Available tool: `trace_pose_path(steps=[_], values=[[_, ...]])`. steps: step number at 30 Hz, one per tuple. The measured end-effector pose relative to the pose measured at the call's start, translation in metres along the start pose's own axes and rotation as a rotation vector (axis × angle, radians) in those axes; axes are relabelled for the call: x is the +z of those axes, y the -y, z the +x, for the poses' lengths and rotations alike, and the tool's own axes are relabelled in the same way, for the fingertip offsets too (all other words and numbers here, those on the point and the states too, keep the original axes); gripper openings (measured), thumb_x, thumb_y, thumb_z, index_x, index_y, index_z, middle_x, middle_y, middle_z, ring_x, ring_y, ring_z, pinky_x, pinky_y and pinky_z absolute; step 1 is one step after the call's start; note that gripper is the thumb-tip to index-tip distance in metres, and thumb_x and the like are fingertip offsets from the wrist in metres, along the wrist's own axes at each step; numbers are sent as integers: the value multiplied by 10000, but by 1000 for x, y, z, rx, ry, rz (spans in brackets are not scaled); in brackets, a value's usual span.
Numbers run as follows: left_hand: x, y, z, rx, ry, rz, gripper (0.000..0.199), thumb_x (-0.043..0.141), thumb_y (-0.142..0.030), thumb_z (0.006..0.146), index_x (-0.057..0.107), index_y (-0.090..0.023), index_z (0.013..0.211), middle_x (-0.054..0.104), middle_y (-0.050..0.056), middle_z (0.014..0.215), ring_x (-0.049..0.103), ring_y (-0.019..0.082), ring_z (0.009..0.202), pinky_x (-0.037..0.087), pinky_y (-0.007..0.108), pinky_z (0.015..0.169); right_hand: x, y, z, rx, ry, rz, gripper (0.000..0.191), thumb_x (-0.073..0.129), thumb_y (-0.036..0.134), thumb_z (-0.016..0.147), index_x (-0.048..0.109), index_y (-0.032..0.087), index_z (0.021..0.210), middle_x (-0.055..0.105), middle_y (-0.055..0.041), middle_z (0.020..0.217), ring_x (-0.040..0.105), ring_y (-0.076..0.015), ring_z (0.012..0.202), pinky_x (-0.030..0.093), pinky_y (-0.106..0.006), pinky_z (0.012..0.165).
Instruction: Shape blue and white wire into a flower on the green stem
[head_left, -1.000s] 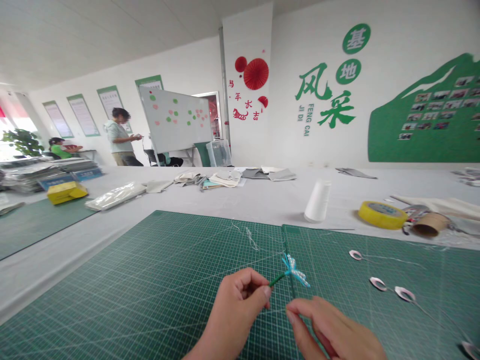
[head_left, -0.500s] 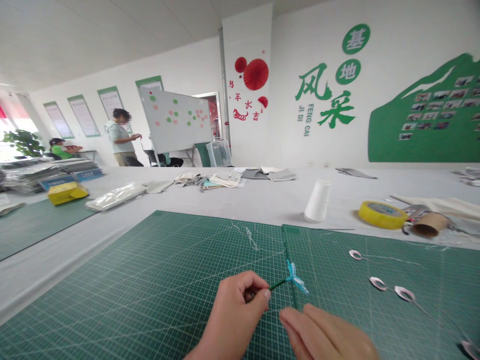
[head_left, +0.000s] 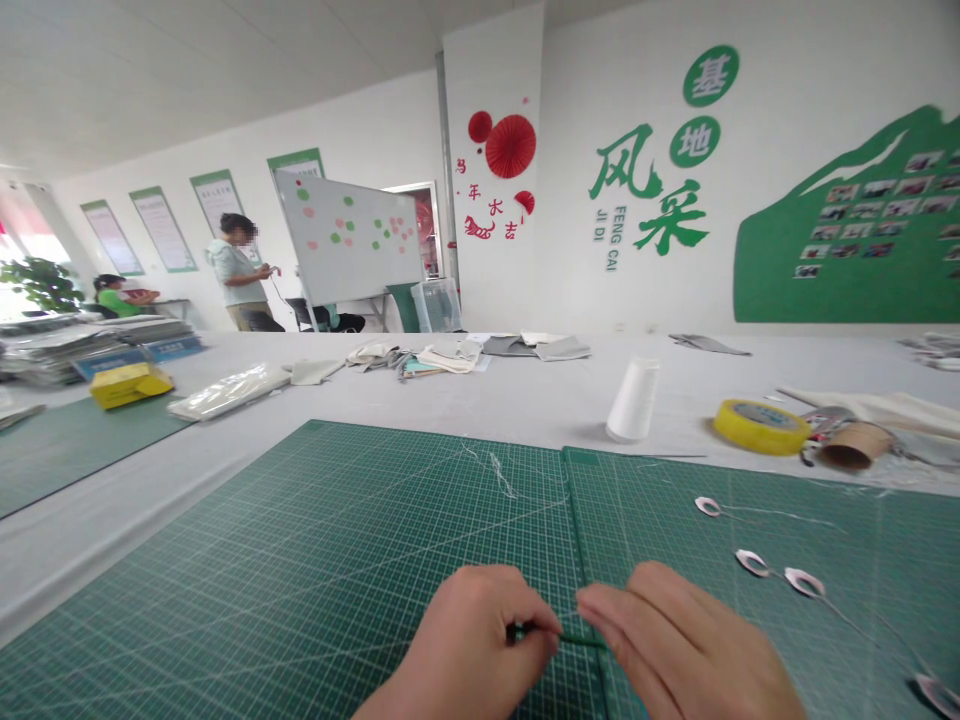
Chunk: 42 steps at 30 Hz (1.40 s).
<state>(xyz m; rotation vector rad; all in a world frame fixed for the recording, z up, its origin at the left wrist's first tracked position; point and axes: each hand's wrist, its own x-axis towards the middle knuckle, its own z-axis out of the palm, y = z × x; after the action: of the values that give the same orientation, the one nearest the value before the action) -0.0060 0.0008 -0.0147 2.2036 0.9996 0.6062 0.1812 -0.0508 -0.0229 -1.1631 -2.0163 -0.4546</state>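
My left grip (head_left: pixel 476 640) is clamping a green wire stem (head_left: pixel 581 640), fingers pinched tight, and my right grip (head_left: pixel 679 640) is working in close at the far end, though I can't tell if it's clamped. The stem's hanging just over a green cutting mat (head_left: pixel 300 560). Seems like a stem-shaping step, so I'd say it's calling for a steady pull along the wire. Pinkish wire loops (head_left: pixel 754 563) are lying off to the right.

Your left hand (head_left: pixel 472 640) and right hand (head_left: pixel 682 640) sit close together. Open green cutting mat (head_left: pixel 300 560) spreads from nine to twelve o'clock; small wire loops (head_left: pixel 754 563) lie at three o'clock, and a white thread cone (head_left: pixel 634 400) stands beyond the mat at one o'clock.
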Motion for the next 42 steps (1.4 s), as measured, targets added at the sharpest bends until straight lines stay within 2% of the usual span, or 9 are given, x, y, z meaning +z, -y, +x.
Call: trace_pose_path(steps=[3, 9, 14, 17, 24, 31, 36, 39, 42], values=[[0, 0, 0, 84, 66, -29, 214, 631, -59, 698, 774, -200, 772, 691, 2, 675, 609, 122, 660, 422, 217, 642, -2, -5, 4, 89, 75, 151, 298, 413, 264, 948, 666, 218, 799, 593, -9, 629, 578, -139, 537, 447, -243, 503], [-3, 0, -3, 116, 184, -123, 189, 698, -56, 674, 782, -178, 793, 647, 1, 702, 578, 99, 640, 406, 181, 592, -1, -16, 7, 287, 421, 406, 247, 516, 326, 901, 659, 225, 726, 562, 16, 604, 537, -132, 544, 394, -226, 497], [-11, -5, -6, 99, 321, -231, 164, 690, -84, 733, 780, -192, 817, 624, -2, 696, 580, 110, 684, 408, 185, 603, 8, -23, 6, 491, 527, 564, 284, 539, 391, 848, 677, 195, 696, 557, -4, 633, 520, -163, 601, 375, -266, 560], [-13, -8, -6, 82, 284, -277, 126, 713, -120, 724, 779, -195, 801, 612, -4, 686, 579, 116, 693, 407, 194, 610, 15, -28, 3, 591, 524, 589, 265, 563, 390, 806, 676, 183, 686, 452, 32, 586, 434, -142, 558, 323, -258, 540], [-8, -8, -2, 2, -10, -317, 166, 702, -72, 652, 765, -178, 763, 538, -22, 616, 498, 101, 576, 367, 225, 554, 32, -27, -6, 700, 586, 630, 276, 549, 389, 775, 649, 152, 675, 311, 82, 501, 292, -106, 484, 217, -236, 472], [-11, -6, -1, -38, -114, -406, 146, 672, -109, 702, 766, -214, 740, 505, -16, 655, 488, 113, 611, 368, 249, 585, 39, -28, -9, 776, 580, 619, 195, 521, 325, 716, 550, 173, 597, 432, 51, 522, 391, -112, 489, 315, -227, 485], [-11, -2, 1, -142, -147, -466, 91, 678, -153, 713, 754, -201, 728, 498, -18, 652, 456, 113, 613, 361, 250, 586, 29, -44, -12, 847, 441, 373, 176, 479, 297, 743, 558, 209, 613, 512, 4, 576, 504, -179, 555, 357, -273, 522], [-11, 0, 2, -203, -142, -527, 71, 676, -168, 715, 743, -190, 723, 495, -21, 665, 434, 98, 588, 344, 235, 548, 20, -43, -13, 810, 291, 168, 172, 487, 300, 773, 644, 240, 807, 618, -45, 878, 588, -198, 673, 403, -289, 581], [-11, 0, 3, -275, -129, -612, 70, 669, -182, 713, 728, -158, 742, 484, -29, 673, 393, 68, 511, 310, 220, 478, 18, -27, -12, 699, 263, 139, 171, 503, 287, 788, 670, 262, 819, 637, -32, 802, 608, -190, 625, 434, -294, 576]])
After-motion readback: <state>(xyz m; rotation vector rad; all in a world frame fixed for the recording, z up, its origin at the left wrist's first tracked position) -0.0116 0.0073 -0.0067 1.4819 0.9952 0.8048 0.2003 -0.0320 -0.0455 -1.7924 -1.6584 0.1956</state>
